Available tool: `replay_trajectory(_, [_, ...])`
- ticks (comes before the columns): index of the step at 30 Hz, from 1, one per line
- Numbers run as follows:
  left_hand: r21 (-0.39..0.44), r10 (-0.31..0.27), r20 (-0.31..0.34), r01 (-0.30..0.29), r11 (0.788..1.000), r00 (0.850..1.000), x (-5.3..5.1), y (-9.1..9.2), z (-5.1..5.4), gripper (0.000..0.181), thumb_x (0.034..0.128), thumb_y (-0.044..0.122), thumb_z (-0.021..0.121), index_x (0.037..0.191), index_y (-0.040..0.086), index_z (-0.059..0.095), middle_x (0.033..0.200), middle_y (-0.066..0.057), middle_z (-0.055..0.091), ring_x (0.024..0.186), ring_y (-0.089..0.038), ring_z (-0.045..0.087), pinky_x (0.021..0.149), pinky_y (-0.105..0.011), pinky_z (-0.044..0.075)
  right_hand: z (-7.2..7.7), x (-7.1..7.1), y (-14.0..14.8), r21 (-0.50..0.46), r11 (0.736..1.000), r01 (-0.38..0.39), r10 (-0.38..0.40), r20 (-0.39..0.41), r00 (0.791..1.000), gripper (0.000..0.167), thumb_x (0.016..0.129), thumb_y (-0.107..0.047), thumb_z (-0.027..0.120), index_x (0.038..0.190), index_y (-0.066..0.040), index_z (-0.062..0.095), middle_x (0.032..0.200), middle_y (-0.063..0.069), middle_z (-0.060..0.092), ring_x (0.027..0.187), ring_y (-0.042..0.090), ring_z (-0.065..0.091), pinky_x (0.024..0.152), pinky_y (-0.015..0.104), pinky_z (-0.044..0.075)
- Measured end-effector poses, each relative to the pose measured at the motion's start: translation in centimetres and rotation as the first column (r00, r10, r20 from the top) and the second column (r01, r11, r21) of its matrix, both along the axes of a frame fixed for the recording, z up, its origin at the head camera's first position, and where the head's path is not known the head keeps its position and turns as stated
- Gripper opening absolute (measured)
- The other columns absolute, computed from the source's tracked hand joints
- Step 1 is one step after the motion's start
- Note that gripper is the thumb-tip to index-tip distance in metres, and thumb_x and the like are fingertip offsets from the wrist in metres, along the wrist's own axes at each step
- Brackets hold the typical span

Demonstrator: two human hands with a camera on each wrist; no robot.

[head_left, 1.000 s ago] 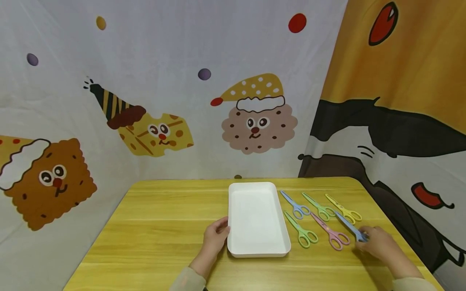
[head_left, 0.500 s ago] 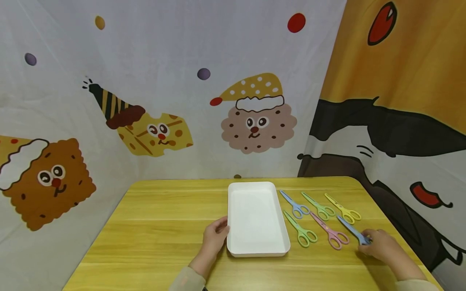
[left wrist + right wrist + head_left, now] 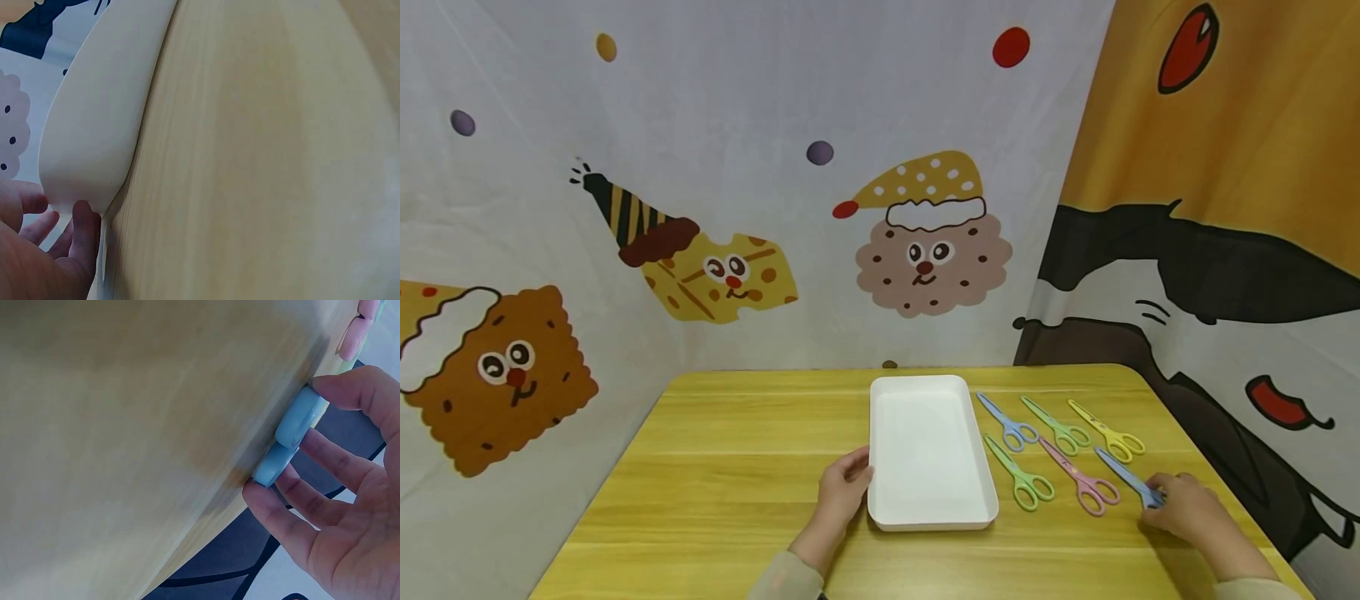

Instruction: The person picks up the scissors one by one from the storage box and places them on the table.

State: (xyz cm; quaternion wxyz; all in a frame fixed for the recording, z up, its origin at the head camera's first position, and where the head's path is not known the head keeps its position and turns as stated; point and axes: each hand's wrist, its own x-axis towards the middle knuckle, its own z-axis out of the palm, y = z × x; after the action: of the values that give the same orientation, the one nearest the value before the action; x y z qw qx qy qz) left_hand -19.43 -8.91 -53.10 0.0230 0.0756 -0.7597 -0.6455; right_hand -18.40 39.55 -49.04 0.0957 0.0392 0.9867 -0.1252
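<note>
A shallow white tray lies on the table. My left hand holds its left side, with the thumb and fingers against the wall in the left wrist view. At the right, a pair of blue scissors points away and to the left. My right hand pinches its handles; the right wrist view has the thumb on one side of the blue finger loops and fingertips on the other. Beside it are pink scissors and yellow scissors.
Green scissors, another green pair and a second blue pair lie right of the tray. The yellow wooden table extends leftward. Cartoon-printed cloth hangs behind it.
The blue scissors in my right hand have shifted slightly right and toward me, mostly in the first half second. My left hand and the tray stay in place.
</note>
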Motion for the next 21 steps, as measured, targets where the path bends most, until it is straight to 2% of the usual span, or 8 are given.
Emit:
replay_trajectory(11, [0.009, -0.019, -0.010, 0.019, 1.000, 1.000, 0.3, -0.1, 0.2, 0.035, 0.0884, 0.001, 0.061, 0.123, -0.004, 0.060, 0.117, -0.022, 0.063, 0.106, -0.029, 0.061, 0.086, -0.030, 0.055, -0.1, 0.2, 0.1, 0.014, 1.000, -0.028, 0.028, -0.029, 0.999, 0.053, 0.066, -0.027, 0.076, 0.104, 0.008, 0.063, 0.086, 0.021, 0.054, 0.077, 0.031, 0.053, 0.062, 0.043, 0.041])
replay_trajectory(21, [0.006, -0.018, 0.013, 0.018, 1.000, 1.000, 0.2, 0.0, 0.4, 0.034, 0.0874, 0.001, 0.061, 0.121, -0.003, 0.061, 0.115, -0.020, 0.064, 0.104, -0.028, 0.061, 0.086, -0.031, 0.055, 0.5, 0.6, -0.8, 0.011, 1.000, 0.007, -0.007, 0.015, 1.000, 0.057, 0.068, -0.025, 0.076, 0.108, 0.012, 0.059, 0.091, 0.028, 0.052, 0.079, 0.038, 0.051, 0.065, 0.047, 0.042])
